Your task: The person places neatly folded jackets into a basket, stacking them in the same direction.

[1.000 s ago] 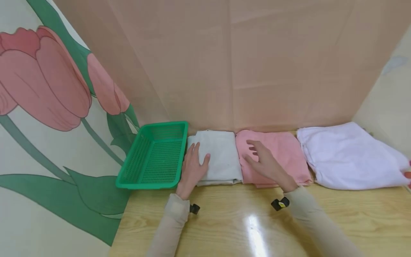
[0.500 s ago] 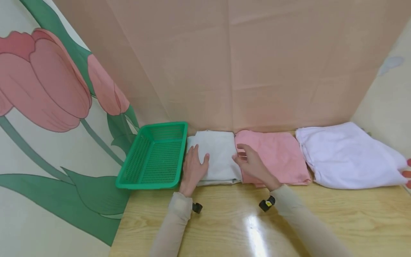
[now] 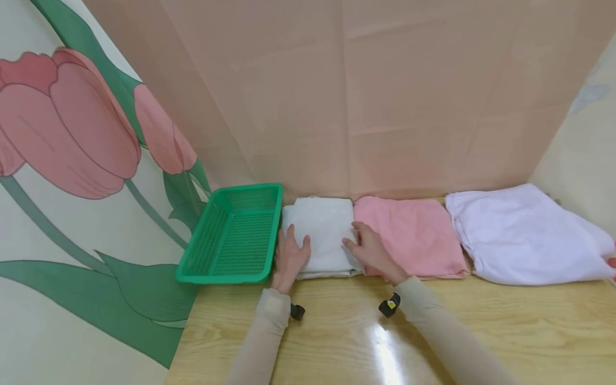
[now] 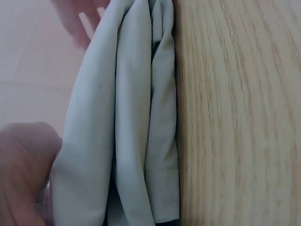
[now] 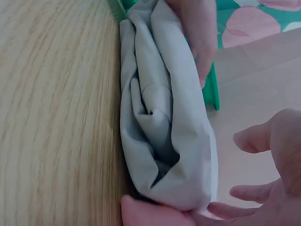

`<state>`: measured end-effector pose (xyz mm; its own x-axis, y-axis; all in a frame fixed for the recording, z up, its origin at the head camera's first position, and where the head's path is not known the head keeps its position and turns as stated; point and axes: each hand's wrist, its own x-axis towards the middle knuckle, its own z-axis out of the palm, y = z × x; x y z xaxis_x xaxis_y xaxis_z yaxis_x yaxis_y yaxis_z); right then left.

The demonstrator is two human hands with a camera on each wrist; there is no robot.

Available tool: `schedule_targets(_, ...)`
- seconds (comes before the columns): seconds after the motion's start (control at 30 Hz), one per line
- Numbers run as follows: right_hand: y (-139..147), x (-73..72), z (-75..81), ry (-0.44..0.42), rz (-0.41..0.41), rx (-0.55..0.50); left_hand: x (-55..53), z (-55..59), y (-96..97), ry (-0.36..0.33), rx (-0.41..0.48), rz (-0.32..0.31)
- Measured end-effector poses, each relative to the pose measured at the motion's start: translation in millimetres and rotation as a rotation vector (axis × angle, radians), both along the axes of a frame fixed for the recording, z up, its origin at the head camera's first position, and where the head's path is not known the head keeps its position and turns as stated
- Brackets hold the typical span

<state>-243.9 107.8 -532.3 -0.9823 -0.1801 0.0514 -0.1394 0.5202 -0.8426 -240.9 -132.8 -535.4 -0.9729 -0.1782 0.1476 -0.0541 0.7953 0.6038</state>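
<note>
Holding nothing, we have our left hand [image 3: 291, 259] and right hand [image 3: 374, 251], fingers spread, at two sides of the gray cloth [image 3: 328, 238], on the table [image 3: 337, 337] between the basket [image 3: 244, 240] and pink cloth [image 3: 416, 238].

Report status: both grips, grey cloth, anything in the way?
Left grip at left edge of grey cloth, right grip at right edge. Cloth folded, on table. Basket and pink cloth close on either side; nothing stacked on top.
</note>
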Motion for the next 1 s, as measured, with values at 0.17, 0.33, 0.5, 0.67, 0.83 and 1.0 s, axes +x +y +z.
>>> schedule_targets(0.17,-3.2,-5.3,-1.4,-0.081,-0.004,0.025,-1.8,-2.5,-1.2,-0.018,0.051,0.02)
schedule_targets(0.33,-5.2,-10.2,-3.2,-0.178,0.014,-0.019,-3.3,-3.1,-1.5,-0.061,0.091,0.036)
schedule_targets(0.5,-5.6,-13.4,-9.7,-0.319,0.043,-0.162,-4.8,-2.2,-2.2,-0.12,0.154,0.045)
schedule_targets(0.67,-2.3,-17.0,-17.0,-0.411,0.02,-0.252,-9.2,-4.4,-2.1,-0.157,0.179,0.038)
schedule_targets(0.83,1.1,-20.1,-19.6,-0.462,0.018,-0.277,-8.4,-5.4,-3.1,-0.158,0.244,0.036)
schedule_targets(1.0,2.2,-19.8,-18.7,-0.499,0.023,-0.278,-5.6,-3.1,-5.9,-0.161,0.356,0.033)
